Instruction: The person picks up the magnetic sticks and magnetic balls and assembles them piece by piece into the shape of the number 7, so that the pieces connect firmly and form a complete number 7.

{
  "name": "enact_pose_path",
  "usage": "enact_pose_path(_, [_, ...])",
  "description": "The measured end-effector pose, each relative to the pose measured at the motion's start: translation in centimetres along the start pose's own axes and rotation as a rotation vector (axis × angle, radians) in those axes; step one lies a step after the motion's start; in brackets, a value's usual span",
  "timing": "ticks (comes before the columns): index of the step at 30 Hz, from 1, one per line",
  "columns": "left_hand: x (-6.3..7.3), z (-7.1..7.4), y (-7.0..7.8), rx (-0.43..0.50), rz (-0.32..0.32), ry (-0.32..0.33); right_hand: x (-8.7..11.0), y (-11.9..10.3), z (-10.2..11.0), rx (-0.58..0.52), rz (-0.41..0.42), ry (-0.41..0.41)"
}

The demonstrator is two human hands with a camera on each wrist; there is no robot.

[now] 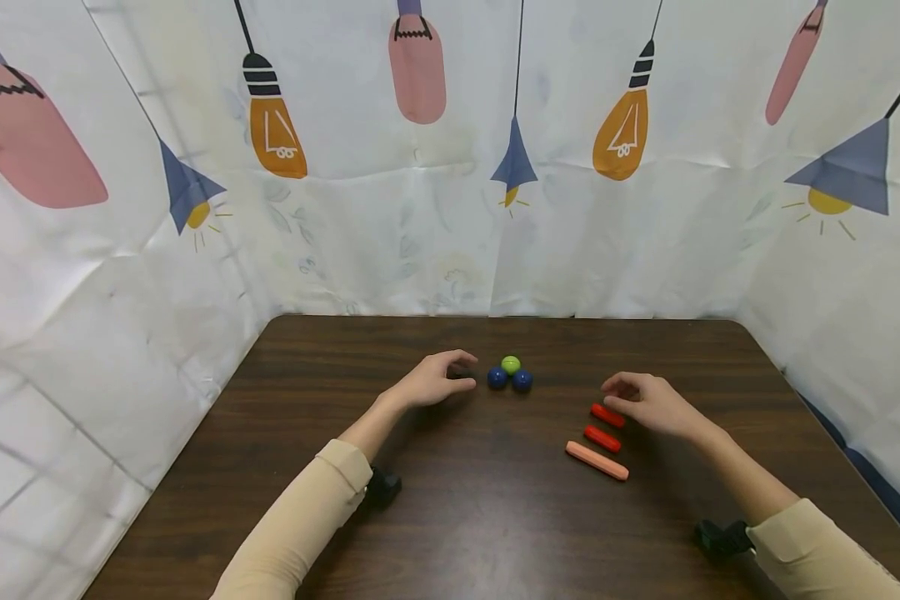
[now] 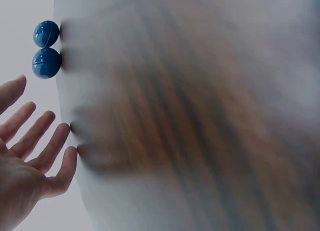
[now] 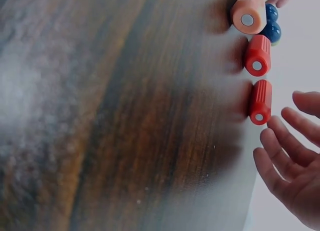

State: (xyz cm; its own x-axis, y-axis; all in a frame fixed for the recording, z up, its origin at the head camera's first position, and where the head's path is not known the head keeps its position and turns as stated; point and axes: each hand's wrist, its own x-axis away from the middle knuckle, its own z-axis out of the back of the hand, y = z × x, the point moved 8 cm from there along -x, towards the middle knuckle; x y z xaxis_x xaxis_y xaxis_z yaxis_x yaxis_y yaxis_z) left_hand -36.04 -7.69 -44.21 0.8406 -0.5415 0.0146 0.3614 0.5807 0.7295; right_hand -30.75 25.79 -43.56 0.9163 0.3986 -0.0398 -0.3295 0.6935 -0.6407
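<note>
Two dark blue balls and a green ball sit clustered toward the back of the table. Just left of them is my left hand, fingers spread and relaxed, holding nothing; the left wrist view shows a gap between its fingertips and the blue balls. My right hand hovers beside the farther short red stick, its fingers loosely bent around nothing. A second short red stick and a longer orange stick lie nearer. In the right wrist view the red sticks show pale round end discs.
The dark wood table has its back edge against a white curtain printed with lamps and bulbs. More white curtain hangs along both sides. Dark cameras are strapped at both wrists, low over the tabletop.
</note>
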Motion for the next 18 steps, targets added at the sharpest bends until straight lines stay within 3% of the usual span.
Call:
enact_pose_path(5, [-1.1,-0.4,0.2,-0.007,0.023,0.009,0.2,0.0,-0.2,0.002,0.001,-0.012])
enact_pose_path(11, [-2.3,-0.9,0.5,-0.001,0.007,0.005,0.3,-0.2,-0.5,0.002,0.013,-0.023])
enact_pose_path(18, [-2.9,-1.1,0.6,0.037,0.016,0.022,0.4,0.0,-0.7,0.004,0.009,-0.039])
